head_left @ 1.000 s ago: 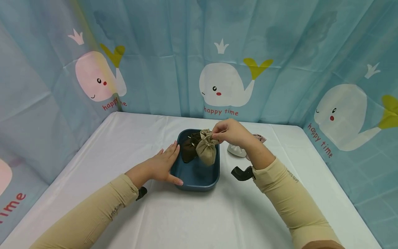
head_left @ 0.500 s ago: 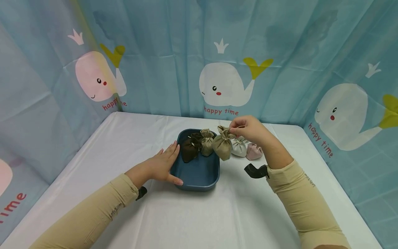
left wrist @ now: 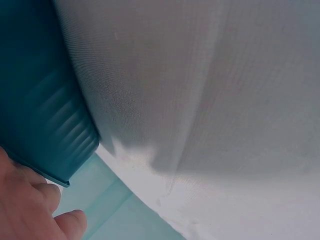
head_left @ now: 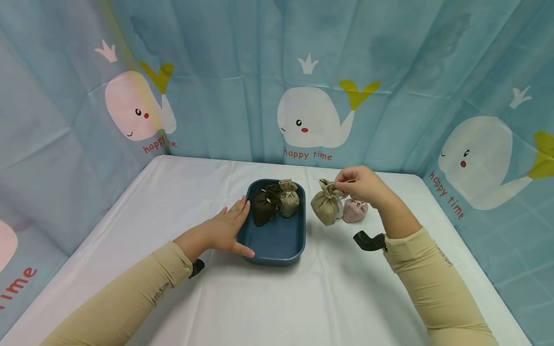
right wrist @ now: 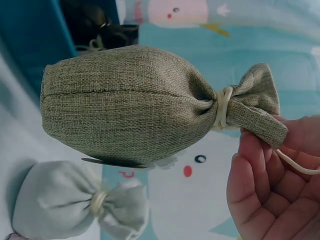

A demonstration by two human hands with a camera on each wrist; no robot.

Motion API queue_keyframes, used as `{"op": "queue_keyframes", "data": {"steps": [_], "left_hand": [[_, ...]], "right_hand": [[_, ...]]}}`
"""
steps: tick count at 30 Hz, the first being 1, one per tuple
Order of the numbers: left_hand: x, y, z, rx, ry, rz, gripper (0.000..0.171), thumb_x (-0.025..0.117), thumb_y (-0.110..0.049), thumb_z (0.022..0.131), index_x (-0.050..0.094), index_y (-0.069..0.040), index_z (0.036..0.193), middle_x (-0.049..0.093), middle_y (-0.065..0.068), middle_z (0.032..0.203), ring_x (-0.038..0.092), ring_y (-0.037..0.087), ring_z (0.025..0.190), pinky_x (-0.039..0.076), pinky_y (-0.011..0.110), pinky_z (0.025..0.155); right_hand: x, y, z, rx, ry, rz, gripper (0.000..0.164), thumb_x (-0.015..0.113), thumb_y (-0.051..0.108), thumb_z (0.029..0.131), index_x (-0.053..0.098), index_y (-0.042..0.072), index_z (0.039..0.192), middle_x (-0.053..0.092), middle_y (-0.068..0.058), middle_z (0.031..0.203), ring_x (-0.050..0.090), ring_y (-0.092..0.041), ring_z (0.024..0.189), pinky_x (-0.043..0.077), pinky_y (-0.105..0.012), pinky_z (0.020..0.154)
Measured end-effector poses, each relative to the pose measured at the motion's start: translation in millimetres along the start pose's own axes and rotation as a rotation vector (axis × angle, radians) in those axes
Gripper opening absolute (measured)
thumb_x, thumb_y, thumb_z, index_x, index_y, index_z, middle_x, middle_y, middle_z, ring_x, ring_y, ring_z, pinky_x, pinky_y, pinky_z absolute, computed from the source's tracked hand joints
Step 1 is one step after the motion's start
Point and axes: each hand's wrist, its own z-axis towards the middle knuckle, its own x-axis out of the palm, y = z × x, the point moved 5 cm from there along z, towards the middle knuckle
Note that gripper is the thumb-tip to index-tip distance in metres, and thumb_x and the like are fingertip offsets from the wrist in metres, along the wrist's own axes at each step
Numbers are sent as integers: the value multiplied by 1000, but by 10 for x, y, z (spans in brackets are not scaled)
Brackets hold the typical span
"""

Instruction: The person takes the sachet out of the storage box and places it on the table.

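Observation:
My right hand (head_left: pixel 362 185) pinches the gathered top of a tan drawstring pouch (head_left: pixel 325 206). In the right wrist view the tan pouch (right wrist: pixel 130 102) hangs from thumb and fingertips, its neck tied with a pale cord. My left hand (head_left: pixel 226 227) lies spread with straight fingers along the left rim of a dark blue basin (head_left: pixel 272 245). Inside that basin sit a dark brown pouch (head_left: pixel 264 210) and another tan pouch (head_left: pixel 289 199). In the left wrist view my left hand's curved fingers (left wrist: pixel 30 200) show at the basin's wall (left wrist: pixel 45 95).
Just behind the held pouch a white pouch (right wrist: pixel 57 200) stands on the table, mostly covered in the head view. Beside it is a pink pouch (head_left: pixel 355 210). A white cloth (head_left: pixel 277 307) covers the table, and blue whale-print curtains (head_left: pixel 225 110) surround its back and sides.
My right hand has carried the tan pouch from over the basin to the right, past its rim, in front of the white pouch. The left hand and basin have stayed put.

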Motion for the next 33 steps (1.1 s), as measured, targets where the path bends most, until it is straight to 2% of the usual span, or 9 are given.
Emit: {"op": "queue_keyframes", "data": {"steps": [6,11,18,22,27,33], "left_hand": [[-6,-3,-5,2,-1,0,132,51,-85,58,-7,-4,146,-13,12,152,-6,25,140,9,53,108],[-8,-3,-4,4,-1,-1,132,51,-84,58,-7,-4,146,-13,12,152,-6,25,140,9,53,108],[-20,-14,-13,9,-1,-1,132,51,-85,58,-7,-4,146,-12,13,152,-5,26,140,10,53,108],[-15,-9,-11,14,-3,-2,133,51,-85,58,-6,-3,146,-11,14,152,-5,27,140,10,54,108],[-5,-1,-3,6,4,3,133,49,-86,58,-7,-4,146,-13,13,152,-7,25,139,10,54,108],[5,6,1,3,2,1,134,49,-86,57,-7,-4,146,-12,14,152,-6,26,140,10,54,108]], "right_hand": [[38,-153,27,27,3,-7,13,57,11,90,64,1,85,58,-5,73,54,-23,67,44,-29,55],[102,-255,56,30,8,17,12,58,8,89,64,-2,84,59,-5,72,55,-17,64,46,-29,56],[194,-361,86,20,17,40,12,59,6,88,63,-3,82,59,-5,72,56,-16,63,48,-30,59],[235,-412,97,38,26,63,12,59,7,88,63,-3,83,59,-6,73,57,-16,63,49,-31,58],[278,-465,112,54,32,82,13,58,7,89,63,-3,84,59,-7,74,57,-17,63,50,-38,62],[347,-525,120,110,44,86,12,59,9,88,63,-2,85,60,-7,76,57,-19,65,48,-35,61]]}}
